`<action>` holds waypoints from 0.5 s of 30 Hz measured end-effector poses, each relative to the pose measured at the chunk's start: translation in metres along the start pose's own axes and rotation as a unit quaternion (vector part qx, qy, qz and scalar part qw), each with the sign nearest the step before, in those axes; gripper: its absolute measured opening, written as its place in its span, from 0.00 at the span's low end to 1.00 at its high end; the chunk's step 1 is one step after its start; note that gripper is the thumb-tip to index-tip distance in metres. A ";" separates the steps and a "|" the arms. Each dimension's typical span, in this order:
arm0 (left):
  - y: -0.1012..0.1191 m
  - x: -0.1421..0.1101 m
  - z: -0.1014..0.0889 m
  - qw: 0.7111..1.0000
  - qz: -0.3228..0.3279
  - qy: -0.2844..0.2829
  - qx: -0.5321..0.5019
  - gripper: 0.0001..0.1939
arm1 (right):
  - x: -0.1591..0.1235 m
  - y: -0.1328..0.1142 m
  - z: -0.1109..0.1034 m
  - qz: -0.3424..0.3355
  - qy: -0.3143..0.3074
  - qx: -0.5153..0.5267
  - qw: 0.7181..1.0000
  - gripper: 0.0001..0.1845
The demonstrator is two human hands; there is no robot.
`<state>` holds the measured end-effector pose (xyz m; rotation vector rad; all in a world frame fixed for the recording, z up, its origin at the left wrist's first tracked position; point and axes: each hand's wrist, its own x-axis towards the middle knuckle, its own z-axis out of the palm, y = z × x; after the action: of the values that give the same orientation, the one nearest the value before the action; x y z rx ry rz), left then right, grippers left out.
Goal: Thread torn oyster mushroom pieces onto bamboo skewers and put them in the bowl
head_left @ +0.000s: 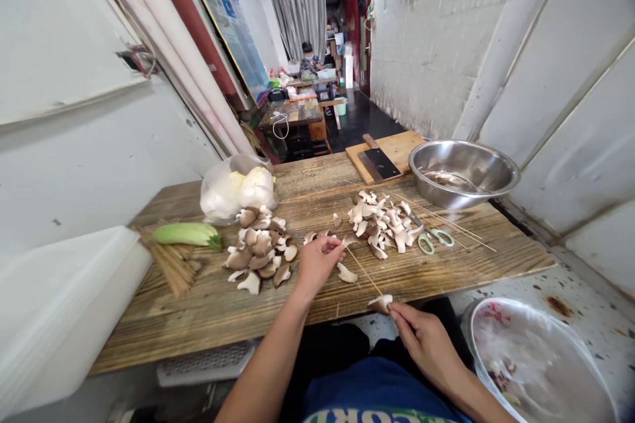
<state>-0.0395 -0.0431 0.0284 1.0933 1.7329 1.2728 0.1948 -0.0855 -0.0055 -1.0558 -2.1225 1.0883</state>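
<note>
Left hand (317,263): pinched on skewer (366,272); right hand (423,333): pinched on mushroom (380,304); slow, straight threading seemed best

Single head cam; looks fwd/down; table (198,310) close, curtain (300,19) far off.

The person's left hand (317,264) and right hand (424,337) are bare, like both forearms, with black trousers (327,347) and a blue top (367,383) bearing large pale, green-tinged lettering (380,417).
</note>
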 end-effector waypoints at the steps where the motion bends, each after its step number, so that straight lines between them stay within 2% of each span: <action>1: 0.002 -0.001 0.000 1.000 0.000 0.001 -0.005 0.06 | 0.000 0.000 0.000 0.000 0.001 -0.001 1.000 0.18; 10: 0.002 -0.005 -0.001 1.000 0.017 -0.015 0.018 0.05 | -0.001 -0.002 -0.001 0.001 0.007 0.003 1.000 0.19; 15: 0.002 -0.009 0.000 0.997 0.049 -0.027 0.052 0.07 | 0.000 -0.005 -0.003 0.002 0.011 0.009 1.000 0.18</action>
<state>-0.0353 -0.0506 0.0308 1.2753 1.7390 1.2116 0.1951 -0.0865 0.0002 -1.0591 -2.0910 1.0894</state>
